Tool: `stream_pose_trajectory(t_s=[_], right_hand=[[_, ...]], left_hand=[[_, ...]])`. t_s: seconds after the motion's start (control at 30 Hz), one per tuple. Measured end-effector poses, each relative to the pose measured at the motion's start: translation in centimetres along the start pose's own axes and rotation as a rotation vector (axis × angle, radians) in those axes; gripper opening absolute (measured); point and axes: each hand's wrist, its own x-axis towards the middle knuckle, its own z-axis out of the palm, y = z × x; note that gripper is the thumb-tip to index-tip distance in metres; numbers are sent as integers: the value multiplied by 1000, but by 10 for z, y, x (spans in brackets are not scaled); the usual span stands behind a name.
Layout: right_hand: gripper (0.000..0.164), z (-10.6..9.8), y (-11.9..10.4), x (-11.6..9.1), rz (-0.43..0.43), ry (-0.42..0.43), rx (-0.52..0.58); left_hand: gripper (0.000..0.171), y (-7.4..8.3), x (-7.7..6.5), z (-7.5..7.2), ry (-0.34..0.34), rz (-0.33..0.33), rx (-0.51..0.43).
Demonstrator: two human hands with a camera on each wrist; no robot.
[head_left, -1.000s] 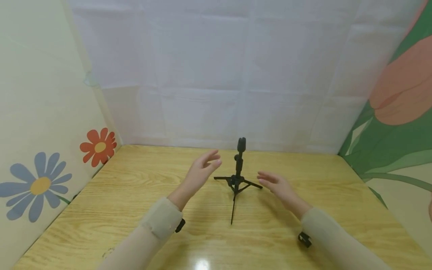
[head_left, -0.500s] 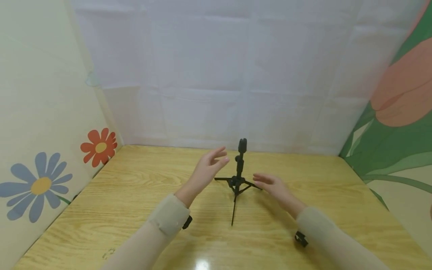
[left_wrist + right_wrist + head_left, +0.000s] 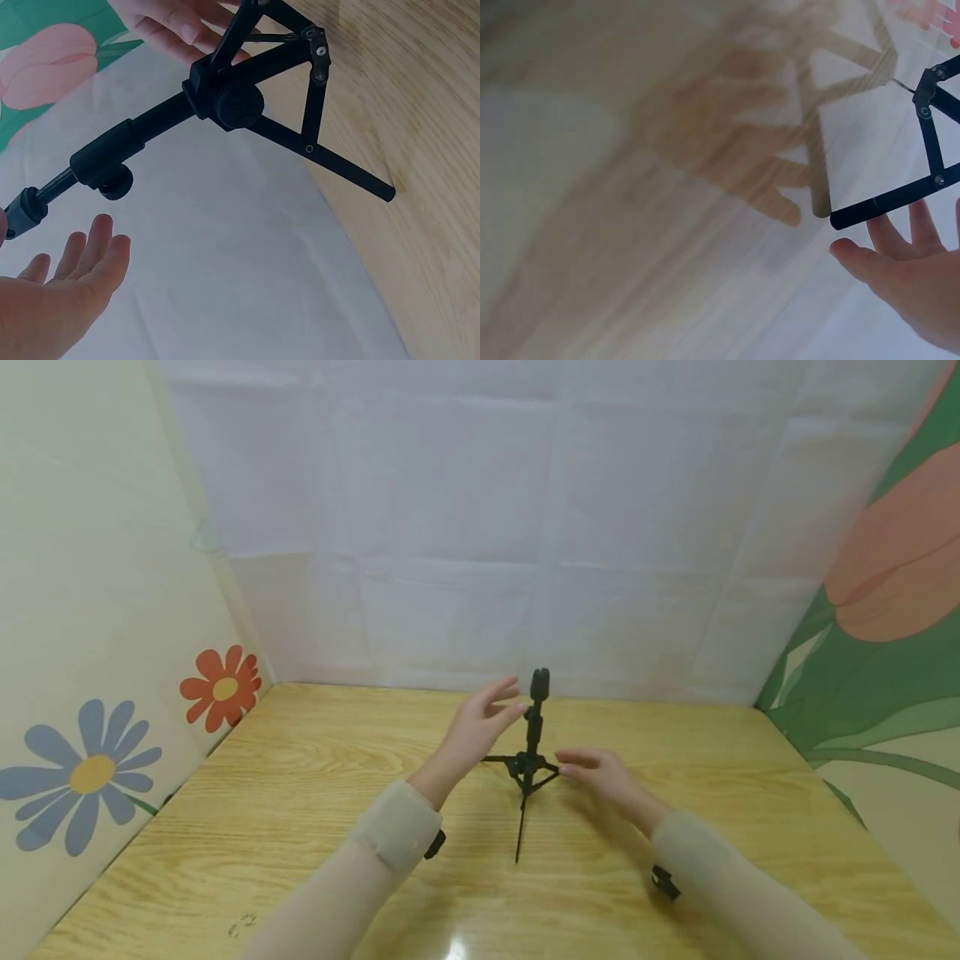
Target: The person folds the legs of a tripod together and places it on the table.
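Observation:
A black tripod microphone stand with a clip at its top stands upright on the table, its three legs spread. My left hand is raised to the left of the post, fingers extended; in the left wrist view the hand is apart from the post and its round knob. On the other side, my right hand is at the right leg. In the right wrist view its fingers are partly behind that leg, thumb apart; whether they touch it I cannot tell.
The wood-grain table meets a white cloth backdrop behind the stand. Flower-printed panels flank it on the left and right. Small black devices sit under both wrists.
My left hand has moved right and slightly up toward the post. My right hand has shifted left to the right leg. The stand keeps its place on the table.

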Motion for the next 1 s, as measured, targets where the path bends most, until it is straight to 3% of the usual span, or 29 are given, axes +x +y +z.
stream_pose_trajectory(t_s=[0.8, 1.0], right_hand=[[30, 2, 5, 13, 11, -31, -73], [25, 2, 7, 15, 0, -23, -89]], left_hand=[[54, 9, 16, 16, 22, -3, -23], [49, 10, 19, 19, 33, 29, -8]])
